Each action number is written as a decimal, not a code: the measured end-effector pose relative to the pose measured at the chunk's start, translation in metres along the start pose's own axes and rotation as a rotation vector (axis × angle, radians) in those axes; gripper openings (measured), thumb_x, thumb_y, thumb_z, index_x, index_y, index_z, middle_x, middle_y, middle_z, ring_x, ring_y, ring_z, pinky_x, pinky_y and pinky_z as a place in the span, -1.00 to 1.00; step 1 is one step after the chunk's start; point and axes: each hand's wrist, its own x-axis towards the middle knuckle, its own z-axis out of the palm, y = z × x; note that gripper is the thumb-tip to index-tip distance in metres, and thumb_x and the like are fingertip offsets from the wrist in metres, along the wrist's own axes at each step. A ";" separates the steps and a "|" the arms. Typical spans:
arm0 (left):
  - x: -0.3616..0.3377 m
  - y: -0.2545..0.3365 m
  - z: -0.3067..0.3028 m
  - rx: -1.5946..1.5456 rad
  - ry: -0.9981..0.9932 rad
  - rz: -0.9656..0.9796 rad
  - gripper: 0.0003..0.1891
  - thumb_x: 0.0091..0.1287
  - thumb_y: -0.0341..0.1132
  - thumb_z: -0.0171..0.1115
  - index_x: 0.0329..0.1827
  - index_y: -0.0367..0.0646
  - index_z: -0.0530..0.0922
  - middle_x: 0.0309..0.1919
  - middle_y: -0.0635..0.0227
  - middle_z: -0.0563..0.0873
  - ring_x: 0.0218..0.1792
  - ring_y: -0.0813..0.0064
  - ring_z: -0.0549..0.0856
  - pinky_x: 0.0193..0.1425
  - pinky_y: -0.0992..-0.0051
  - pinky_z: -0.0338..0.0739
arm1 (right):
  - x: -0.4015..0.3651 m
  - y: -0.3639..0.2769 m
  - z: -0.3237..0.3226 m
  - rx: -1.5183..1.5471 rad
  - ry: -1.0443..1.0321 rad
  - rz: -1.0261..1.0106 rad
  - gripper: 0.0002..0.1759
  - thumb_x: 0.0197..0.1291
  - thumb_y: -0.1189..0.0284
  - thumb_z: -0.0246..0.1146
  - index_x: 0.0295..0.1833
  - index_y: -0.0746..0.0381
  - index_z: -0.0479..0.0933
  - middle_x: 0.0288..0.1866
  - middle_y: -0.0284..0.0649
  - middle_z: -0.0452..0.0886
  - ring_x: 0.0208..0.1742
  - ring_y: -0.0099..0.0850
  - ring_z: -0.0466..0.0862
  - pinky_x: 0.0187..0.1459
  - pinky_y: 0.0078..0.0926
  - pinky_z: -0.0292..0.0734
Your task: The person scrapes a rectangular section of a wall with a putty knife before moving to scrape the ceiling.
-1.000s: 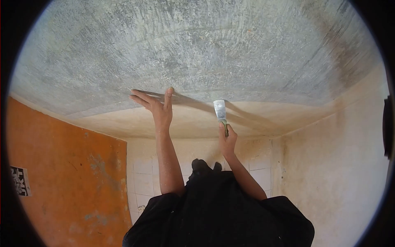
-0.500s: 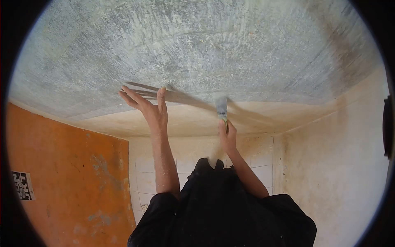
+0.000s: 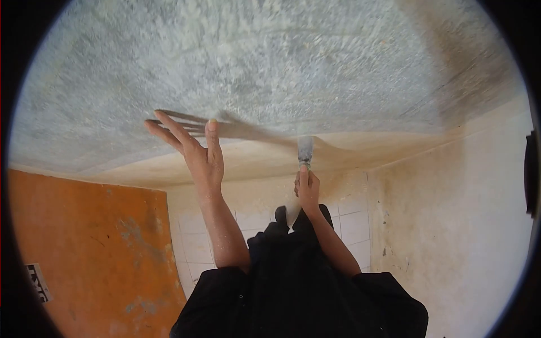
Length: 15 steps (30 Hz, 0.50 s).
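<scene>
With its fingers spread, my left hand (image 3: 196,155) rests its fingertips at the lower part of the grey scraped wall surface (image 3: 253,67) and holds nothing. My right hand (image 3: 307,188) is wrapped round the handle of a putty knife (image 3: 305,151). The knife's flat metal blade points up at the border between the grey area and the cream band (image 3: 253,158) below it. Shadows of the left fingers fall across the grey surface.
An orange wall (image 3: 84,236) with worn patches and a black-and-white sticker (image 3: 38,283) stands at the left. A stained cream wall (image 3: 439,225) is at the right. White tiles (image 3: 355,228) show beyond my black clothing.
My left hand has shifted slightly left in view. The putty knife's blade sits a little lower, and my right hand has turned so the thumb lies along the handle. The camera view has tilted slightly.
</scene>
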 end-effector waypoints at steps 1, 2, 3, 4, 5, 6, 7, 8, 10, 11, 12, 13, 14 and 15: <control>-0.003 0.004 -0.002 -0.073 0.000 -0.023 0.04 0.49 0.14 0.17 0.68 -0.16 -0.35 0.60 -0.15 -0.55 0.62 -0.18 -0.47 0.63 -0.17 -0.19 | -0.004 -0.005 0.005 0.017 0.019 0.025 -0.60 0.54 0.15 0.13 -0.35 0.16 0.40 -0.59 -0.53 0.30 -0.61 -0.73 0.27 -0.57 -0.64 0.19; -0.005 0.005 -0.003 -0.147 0.008 -0.044 0.03 0.49 0.13 0.17 0.69 -0.15 -0.33 0.62 -0.13 -0.52 0.63 -0.15 -0.43 0.63 -0.17 -0.20 | -0.004 -0.004 0.004 0.008 0.013 0.029 -0.60 0.54 0.15 0.13 -0.35 0.16 0.40 -0.59 -0.53 0.30 -0.61 -0.73 0.27 -0.57 -0.64 0.19; -0.007 0.002 -0.003 -0.147 0.017 -0.053 0.03 0.49 0.13 0.17 0.69 -0.15 -0.33 0.62 -0.13 -0.52 0.63 -0.15 -0.43 0.63 -0.17 -0.20 | -0.002 -0.004 0.003 -0.044 0.032 -0.015 -0.59 0.56 0.14 0.10 -0.36 0.15 0.37 -0.60 -0.52 0.28 -0.65 -0.72 0.24 -0.61 -0.64 0.15; -0.011 -0.001 -0.003 -0.145 0.029 -0.056 0.02 0.50 0.13 0.17 0.69 -0.14 -0.32 0.63 -0.12 -0.49 0.64 -0.14 -0.42 0.63 -0.17 -0.19 | -0.002 -0.005 0.001 -0.097 0.052 -0.058 -0.57 0.57 0.13 0.07 -0.38 0.13 0.33 -0.61 -0.52 0.26 -0.68 -0.71 0.21 -0.64 -0.63 0.11; -0.014 -0.003 -0.003 -0.143 0.040 -0.058 0.01 0.50 0.12 0.16 0.69 -0.14 -0.31 0.64 -0.11 -0.46 0.64 -0.13 -0.40 0.63 -0.17 -0.19 | -0.004 -0.006 0.000 -0.108 0.046 -0.055 -0.57 0.57 0.13 0.07 -0.38 0.13 0.33 -0.61 -0.52 0.26 -0.68 -0.71 0.21 -0.64 -0.63 0.11; -0.014 -0.003 -0.002 -0.146 0.050 -0.066 0.01 0.50 0.12 0.16 0.69 -0.14 -0.31 0.64 -0.11 -0.46 0.64 -0.13 -0.40 0.63 -0.17 -0.19 | -0.005 -0.008 0.000 -0.120 0.039 -0.088 -0.58 0.55 0.14 0.11 -0.37 0.16 0.38 -0.60 -0.51 0.31 -0.64 -0.72 0.27 -0.60 -0.64 0.17; -0.013 -0.003 -0.001 -0.130 0.044 -0.075 0.01 0.49 0.12 0.17 0.69 -0.14 -0.31 0.64 -0.11 -0.45 0.64 -0.13 -0.39 0.63 -0.17 -0.18 | -0.004 -0.012 0.003 -0.128 0.033 -0.123 -0.60 0.54 0.16 0.15 -0.36 0.19 0.42 -0.58 -0.51 0.35 -0.60 -0.72 0.33 -0.56 -0.64 0.23; -0.012 -0.003 0.000 -0.113 0.034 -0.085 0.01 0.49 0.11 0.18 0.69 -0.15 -0.31 0.64 -0.11 -0.44 0.64 -0.13 -0.38 0.63 -0.17 -0.18 | -0.001 -0.013 0.007 -0.132 0.030 -0.124 -0.60 0.54 0.16 0.15 -0.36 0.19 0.42 -0.58 -0.51 0.35 -0.60 -0.72 0.33 -0.56 -0.64 0.23; -0.014 -0.003 0.000 -0.111 0.034 -0.095 0.02 0.49 0.11 0.19 0.69 -0.14 -0.31 0.64 -0.11 -0.44 0.64 -0.13 -0.39 0.63 -0.17 -0.18 | 0.003 -0.017 0.015 -0.079 0.023 -0.091 -0.61 0.53 0.19 0.15 -0.35 0.20 0.44 -0.58 -0.51 0.36 -0.59 -0.72 0.35 -0.55 -0.65 0.23; -0.013 -0.003 0.002 -0.110 0.042 -0.100 0.03 0.48 0.11 0.20 0.69 -0.14 -0.31 0.64 -0.11 -0.44 0.64 -0.13 -0.39 0.63 -0.16 -0.18 | 0.001 -0.021 0.018 -0.083 0.022 -0.093 -0.61 0.53 0.19 0.15 -0.35 0.20 0.44 -0.58 -0.51 0.36 -0.59 -0.72 0.35 -0.55 -0.65 0.23; -0.011 -0.006 0.003 -0.111 0.048 -0.104 0.03 0.48 0.11 0.20 0.69 -0.14 -0.31 0.64 -0.11 -0.44 0.64 -0.13 -0.39 0.63 -0.16 -0.18 | -0.003 -0.026 0.021 -0.074 0.048 -0.083 -0.61 0.53 0.19 0.15 -0.35 0.20 0.44 -0.58 -0.51 0.36 -0.59 -0.73 0.34 -0.55 -0.65 0.23; -0.011 -0.008 0.004 -0.120 0.046 -0.100 0.04 0.48 0.11 0.21 0.69 -0.14 -0.32 0.64 -0.10 -0.45 0.64 -0.12 -0.40 0.64 -0.16 -0.18 | -0.006 -0.028 0.021 -0.066 0.075 -0.067 -0.62 0.53 0.20 0.15 -0.35 0.20 0.44 -0.58 -0.52 0.36 -0.59 -0.73 0.34 -0.56 -0.65 0.23; -0.014 -0.011 0.003 -0.127 0.036 -0.098 0.05 0.47 0.11 0.21 0.69 -0.14 -0.33 0.64 -0.10 -0.46 0.64 -0.12 -0.41 0.64 -0.16 -0.18 | -0.005 -0.020 0.015 -0.070 0.077 -0.055 -0.62 0.53 0.20 0.15 -0.35 0.20 0.44 -0.58 -0.52 0.36 -0.59 -0.73 0.34 -0.56 -0.65 0.23; -0.016 -0.012 0.002 -0.126 0.022 -0.101 0.05 0.47 0.11 0.21 0.69 -0.14 -0.33 0.64 -0.10 -0.46 0.64 -0.12 -0.41 0.64 -0.16 -0.18 | -0.001 -0.011 0.006 -0.122 0.072 -0.083 -0.62 0.54 0.21 0.15 -0.34 0.20 0.44 -0.58 -0.52 0.36 -0.59 -0.74 0.33 -0.56 -0.65 0.22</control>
